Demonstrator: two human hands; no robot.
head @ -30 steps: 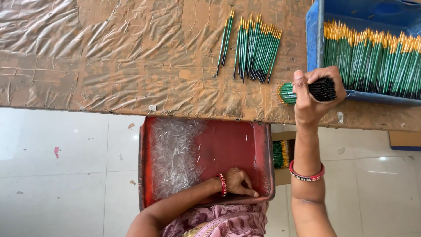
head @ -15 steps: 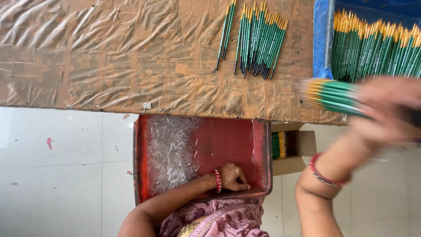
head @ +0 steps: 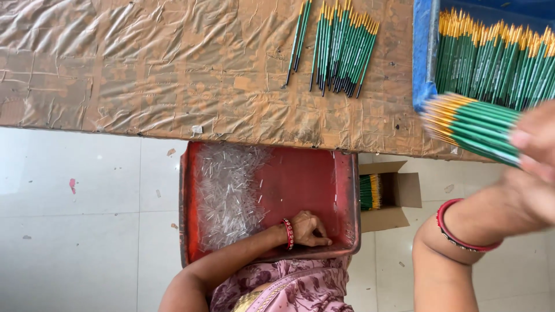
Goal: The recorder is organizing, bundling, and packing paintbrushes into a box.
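Brushes, a green bundle (head: pixel 471 127), now lie sideways in my right hand (head: pixel 537 153), closed round them above the tabletop (head: pixel 144 69) edge, swung over from upright a second ago; my left hand (head: pixel 306 228) rests curled, holding nothing visible, in the red tray (head: pixel 312 179).

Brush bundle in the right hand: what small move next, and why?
Probably lower the bundle onto the table beside the loose brushes. The right hand holds it in mid-air at the table edge; the left hand rests in the red tray.
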